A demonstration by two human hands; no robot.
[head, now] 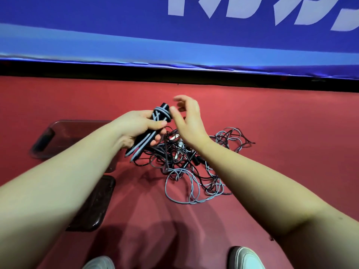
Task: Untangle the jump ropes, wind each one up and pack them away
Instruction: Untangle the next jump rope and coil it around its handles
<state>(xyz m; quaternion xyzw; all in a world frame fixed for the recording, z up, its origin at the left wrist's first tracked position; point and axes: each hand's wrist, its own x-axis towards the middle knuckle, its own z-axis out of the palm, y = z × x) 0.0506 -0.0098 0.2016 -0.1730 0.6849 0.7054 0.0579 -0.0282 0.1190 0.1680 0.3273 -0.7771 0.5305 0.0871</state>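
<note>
L hand (139, 125) gripping the wound rope bundle (162, 113): fingers + thumb curled round two black handles, grey cord lapped along them and looped round the top end. Bundle is off the floor (281, 133), tilted, top end pointing away from the person. R hand (189, 121) loose and holding nothing, fingers relaxed, tips blurred, just beside the bundle's top end; can't tell if touching. Rest of the ropes = one tangle (204, 171) of grey + black cords on the floor, under/behind both hands, nearer the far edge than the near one. Clear dark tub (64, 136) on the floor left of the tangle, partly hidden by L forearm. Flat dark piece (97, 206), prob its lid, nearer the person. Blue banner (116, 26) runs along the floor's far edge. Two pale shoes (245, 258) at the near edge.
</note>
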